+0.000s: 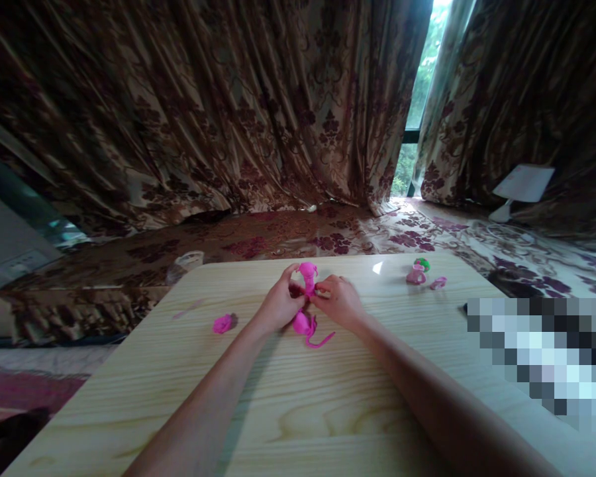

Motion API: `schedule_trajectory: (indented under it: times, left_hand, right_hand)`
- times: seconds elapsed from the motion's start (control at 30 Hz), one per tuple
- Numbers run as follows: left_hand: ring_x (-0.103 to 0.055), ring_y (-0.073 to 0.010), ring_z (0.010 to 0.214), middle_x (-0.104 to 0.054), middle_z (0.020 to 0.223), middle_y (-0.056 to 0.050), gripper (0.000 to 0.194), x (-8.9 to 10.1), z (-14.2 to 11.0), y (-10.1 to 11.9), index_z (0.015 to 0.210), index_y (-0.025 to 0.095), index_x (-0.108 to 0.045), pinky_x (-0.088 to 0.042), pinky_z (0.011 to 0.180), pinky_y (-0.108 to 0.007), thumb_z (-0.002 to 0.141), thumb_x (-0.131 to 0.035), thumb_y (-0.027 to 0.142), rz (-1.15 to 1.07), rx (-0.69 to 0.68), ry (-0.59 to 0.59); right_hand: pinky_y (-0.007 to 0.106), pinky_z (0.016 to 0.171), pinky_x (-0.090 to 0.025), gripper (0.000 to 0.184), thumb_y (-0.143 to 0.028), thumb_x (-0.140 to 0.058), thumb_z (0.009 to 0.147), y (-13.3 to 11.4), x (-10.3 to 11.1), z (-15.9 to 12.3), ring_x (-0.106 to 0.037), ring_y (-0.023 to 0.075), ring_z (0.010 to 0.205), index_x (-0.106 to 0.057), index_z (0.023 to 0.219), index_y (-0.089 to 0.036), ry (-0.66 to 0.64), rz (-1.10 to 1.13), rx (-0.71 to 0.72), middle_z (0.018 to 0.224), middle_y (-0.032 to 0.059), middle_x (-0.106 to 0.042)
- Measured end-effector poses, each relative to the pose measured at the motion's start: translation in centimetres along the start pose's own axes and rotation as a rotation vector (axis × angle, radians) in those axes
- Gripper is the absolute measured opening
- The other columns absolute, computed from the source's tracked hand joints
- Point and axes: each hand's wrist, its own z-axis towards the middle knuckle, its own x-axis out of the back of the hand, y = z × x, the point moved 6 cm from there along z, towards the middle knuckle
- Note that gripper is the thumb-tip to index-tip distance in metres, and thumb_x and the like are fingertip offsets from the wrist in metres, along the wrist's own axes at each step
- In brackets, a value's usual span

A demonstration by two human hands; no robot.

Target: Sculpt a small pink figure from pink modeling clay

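Note:
A bright pink figure point(308, 270), seemingly of modelling clay, is held over the middle of the table, with a rounded top end and a narrower middle. My left hand point(282, 302) closes on it from the left, thumb and fingers round its middle. From the right, my right hand point(340, 301) pinches the same narrow part with its fingertips. Just below the hands is a rounded pink lump point(301, 323) with a thin curled strand point(322, 344) trailing to the right. Fingers hide whether the lump joins the upper part.
A separate pink clay piece point(222, 323) lies left on the wooden table point(328, 411). At the back right are a green ball point(422, 264), a pale pink pouch-like item point(416, 275) and a small pink piece point(438, 283). A clear container point(185, 265) stands past the far left corner.

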Motion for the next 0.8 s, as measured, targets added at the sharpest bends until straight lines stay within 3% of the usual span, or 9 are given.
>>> schedule_trajectory:
  times: [0.43, 0.63, 0.8]
  left_hand:
    - [-0.061, -0.0137, 0.066, -0.063, 0.076, 0.001, 0.070, 0.2, 0.1, -0.4, 0.131, 0.022, -0.035, -0.046, 0.062, -0.025, 0.067, -0.063, 0.016, 0.095, -0.019, 0.015]
    - [-0.059, -0.0120, 0.062, -0.062, 0.075, 0.001, 0.071, 0.2, 0.1, -0.4, 0.130, 0.020, -0.036, -0.046, 0.056, -0.023, 0.065, -0.063, 0.015, -0.080, 0.025, -0.061]
    - [-0.059, -0.0115, 0.062, -0.062, 0.078, -0.001, 0.066, 0.5, 0.1, -0.4, 0.129, 0.017, -0.037, -0.047, 0.056, -0.023, 0.067, -0.061, 0.017, -0.166, 0.080, -0.021]
  right_hand:
    - [0.025, 0.077, -0.033, 0.021, -0.040, -0.056, 0.081, 0.4, -0.5, 0.6, -0.054, 0.0146, 0.079, -0.072, 0.082, -0.027, -0.016, 0.011, 0.054, 0.082, 0.0027, -0.065]
    - [0.026, 0.080, -0.035, 0.020, -0.037, -0.057, 0.080, 0.7, 0.1, 0.4, -0.055, 0.0162, 0.084, -0.071, 0.088, -0.025, -0.041, 0.033, 0.069, 0.087, 0.0039, -0.065]
    - [0.026, 0.079, -0.037, 0.020, -0.031, -0.057, 0.080, 1.3, 0.0, 0.6, -0.056, 0.0163, 0.085, -0.070, 0.094, -0.025, -0.043, 0.068, 0.052, 0.091, 0.0036, -0.066]
